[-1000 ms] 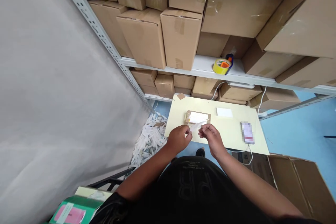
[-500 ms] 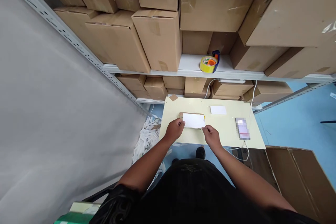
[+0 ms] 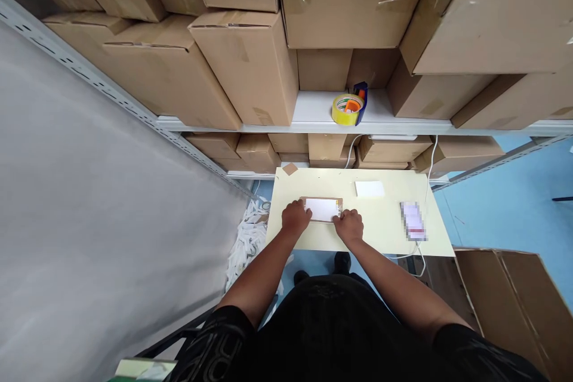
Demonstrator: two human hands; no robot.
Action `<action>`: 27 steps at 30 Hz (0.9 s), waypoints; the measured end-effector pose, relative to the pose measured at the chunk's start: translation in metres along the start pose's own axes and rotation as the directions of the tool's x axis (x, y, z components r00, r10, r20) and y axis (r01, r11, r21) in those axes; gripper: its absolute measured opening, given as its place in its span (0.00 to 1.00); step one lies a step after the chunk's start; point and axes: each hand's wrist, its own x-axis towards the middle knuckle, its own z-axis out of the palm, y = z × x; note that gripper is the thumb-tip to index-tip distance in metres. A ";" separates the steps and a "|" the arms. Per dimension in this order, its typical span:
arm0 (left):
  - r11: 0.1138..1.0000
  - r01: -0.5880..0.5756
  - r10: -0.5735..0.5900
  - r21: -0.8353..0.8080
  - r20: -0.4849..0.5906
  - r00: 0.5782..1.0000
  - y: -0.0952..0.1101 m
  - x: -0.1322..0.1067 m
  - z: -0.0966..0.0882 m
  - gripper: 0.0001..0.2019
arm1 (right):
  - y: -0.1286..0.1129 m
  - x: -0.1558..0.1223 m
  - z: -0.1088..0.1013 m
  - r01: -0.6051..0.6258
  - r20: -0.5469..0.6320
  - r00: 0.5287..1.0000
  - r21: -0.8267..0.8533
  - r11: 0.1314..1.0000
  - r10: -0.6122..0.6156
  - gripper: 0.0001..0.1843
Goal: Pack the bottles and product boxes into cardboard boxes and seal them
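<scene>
A small flat cardboard parcel [image 3: 321, 209] with a white label on top lies on a pale yellow table [image 3: 380, 233]. My left hand [image 3: 295, 218] presses on the parcel's left end with curled fingers. At the parcel's right end, my right hand [image 3: 349, 227] presses down the same way. Both hands rest on the parcel and label, knuckles up.
A white pad [image 3: 369, 188] and a blurred phone [image 3: 412, 221] with a cable lie on the table's right part. A yellow tape roll [image 3: 347, 108] sits on the shelf among cardboard boxes. Paper strips [image 3: 246, 242] litter the floor on the left. An open carton [image 3: 514, 298] stands on the right.
A second ago both hands held a white label above the parcel. They lowered it onto the parcel and now press its two ends down.
</scene>
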 end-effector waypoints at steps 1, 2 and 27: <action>0.998 0.033 -0.036 -0.051 -0.043 0.998 -0.003 0.000 0.001 0.18 | 0.004 0.003 0.000 -0.031 0.007 1.000 0.061 0.998 0.031 0.12; 0.991 0.068 -0.078 -0.118 -0.081 0.994 -0.006 0.000 0.001 0.21 | 0.008 0.007 -0.001 -0.058 0.012 0.998 0.137 0.989 0.057 0.14; 0.620 -0.074 -0.060 -0.781 -0.141 0.988 0.026 -0.003 -0.042 0.27 | -0.002 0.035 -0.100 0.049 0.002 0.998 0.695 0.717 -0.070 0.20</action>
